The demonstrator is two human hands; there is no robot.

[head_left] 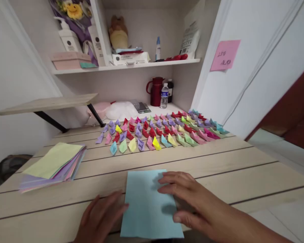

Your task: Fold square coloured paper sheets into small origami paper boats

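Observation:
A light blue sheet of paper [147, 206] lies flat on the wooden table [243, 168] right in front of me. My left hand [101, 216] rests at the sheet's left edge, fingers stretched out and touching it. My right hand [192, 202] lies flat on the sheet's right side, fingers spread and pressing it down. Neither hand grips anything.
Rows of several small folded paper boats [157, 133] in many colours fill the far part of the table. A stack of coloured paper [53, 165] lies at the left. Behind stand a red jug [155, 91], a water bottle [164, 96] and a shelf [126, 65] with bottles and boxes. A pink note [225, 55] sticks to the right wall.

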